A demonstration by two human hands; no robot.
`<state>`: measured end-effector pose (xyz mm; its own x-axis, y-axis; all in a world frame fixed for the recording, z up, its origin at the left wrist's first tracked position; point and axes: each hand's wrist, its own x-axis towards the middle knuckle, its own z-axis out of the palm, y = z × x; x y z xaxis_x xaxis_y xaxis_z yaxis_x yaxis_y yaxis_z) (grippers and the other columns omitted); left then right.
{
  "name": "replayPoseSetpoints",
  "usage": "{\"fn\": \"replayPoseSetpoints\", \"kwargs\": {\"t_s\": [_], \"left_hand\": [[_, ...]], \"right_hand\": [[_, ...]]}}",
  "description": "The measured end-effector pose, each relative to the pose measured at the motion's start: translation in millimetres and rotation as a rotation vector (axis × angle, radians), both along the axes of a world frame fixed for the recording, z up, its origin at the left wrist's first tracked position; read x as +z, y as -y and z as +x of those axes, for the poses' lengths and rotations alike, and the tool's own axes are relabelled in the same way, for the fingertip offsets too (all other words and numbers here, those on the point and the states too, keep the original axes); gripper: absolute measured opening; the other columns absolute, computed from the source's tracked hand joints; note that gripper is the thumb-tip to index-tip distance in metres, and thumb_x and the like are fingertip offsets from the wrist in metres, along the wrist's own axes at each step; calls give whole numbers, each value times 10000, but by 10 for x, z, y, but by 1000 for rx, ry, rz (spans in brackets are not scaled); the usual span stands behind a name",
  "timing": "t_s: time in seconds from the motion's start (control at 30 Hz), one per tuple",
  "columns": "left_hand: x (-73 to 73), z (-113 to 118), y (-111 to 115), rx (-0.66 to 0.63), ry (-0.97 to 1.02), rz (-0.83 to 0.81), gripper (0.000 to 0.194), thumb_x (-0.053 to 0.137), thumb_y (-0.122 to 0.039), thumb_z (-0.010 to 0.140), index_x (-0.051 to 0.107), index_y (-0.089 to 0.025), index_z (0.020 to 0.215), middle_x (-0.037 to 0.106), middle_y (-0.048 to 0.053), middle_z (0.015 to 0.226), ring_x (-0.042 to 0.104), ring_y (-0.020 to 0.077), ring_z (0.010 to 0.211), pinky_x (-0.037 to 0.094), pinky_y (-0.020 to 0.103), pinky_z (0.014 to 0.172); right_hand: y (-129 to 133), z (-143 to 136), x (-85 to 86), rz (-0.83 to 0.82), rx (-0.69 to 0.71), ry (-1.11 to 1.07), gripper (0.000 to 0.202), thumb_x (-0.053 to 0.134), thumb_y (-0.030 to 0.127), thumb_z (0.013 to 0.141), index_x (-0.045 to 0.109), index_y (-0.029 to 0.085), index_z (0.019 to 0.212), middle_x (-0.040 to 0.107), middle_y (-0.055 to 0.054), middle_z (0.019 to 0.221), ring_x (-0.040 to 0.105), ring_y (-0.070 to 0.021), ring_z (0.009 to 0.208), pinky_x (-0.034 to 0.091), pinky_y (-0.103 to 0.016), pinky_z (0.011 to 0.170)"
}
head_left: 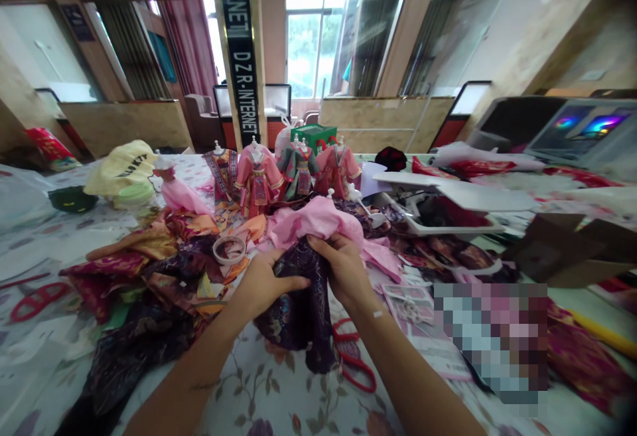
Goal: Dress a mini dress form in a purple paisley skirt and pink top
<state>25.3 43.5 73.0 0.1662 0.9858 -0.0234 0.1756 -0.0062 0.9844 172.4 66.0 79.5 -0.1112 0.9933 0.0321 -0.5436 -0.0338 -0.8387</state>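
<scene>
Dark purple patterned fabric (306, 303) hangs from both my hands over the flowered tablecloth. My left hand (269, 283) pinches its left side, thumb pointing inward. My right hand (338, 263) grips its upper right edge with thumb and fingers together. Pink fabric (318, 218) lies just behind and touches the dark piece, with a small white doll-stand knob (330, 193) poking up above it. Red-handled scissors (355, 363) lie on the table beneath my right wrist, their blades partly hidden. A roll of tape (229, 249) rests on fabric scraps to the left of my left hand.
Several small dressed mannequins, one in a pink robe (259, 174), stand at the back before a green box (313, 137). Heaped dark cloth (144, 336) and more red scissors (40, 300) lie left. An open cardboard box (572, 243) and a white tray (448, 223) stand right.
</scene>
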Motion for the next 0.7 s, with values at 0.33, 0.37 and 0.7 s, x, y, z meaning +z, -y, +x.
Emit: {"fn": "replayPoseSetpoints", "kwargs": {"t_s": [0.33, 0.37, 0.7], "left_hand": [[-46, -17, -6, -73, 134, -11, 292, 736, -274, 625, 646, -124, 859, 658, 14, 720, 591, 155, 628, 449, 242, 587], [-28, -53, -16, -114, 114, -17, 294, 730, -280, 634, 645, -128, 871, 663, 17, 738, 598, 161, 646, 454, 247, 599], [69, -173, -53, 143, -166, 409, 151, 689, -285, 689, 643, -148, 734, 639, 2, 699, 559, 153, 690, 429, 254, 676]], "right_hand": [[19, 10, 12, 49, 11, 86, 260, 782, 252, 578, 703, 160, 808, 709, -26, 763, 610, -149, 652, 479, -273, 660], [18, 17, 8, 66, 22, 107, 250, 777, 255, 587, 704, 162, 807, 710, -23, 759, 615, -153, 663, 482, -277, 670], [-3, -24, -111, 432, -41, 452, 305, 741, 287, 656, 707, 197, 945, 711, -36, 984, 619, -270, 966, 448, -435, 919]]}}
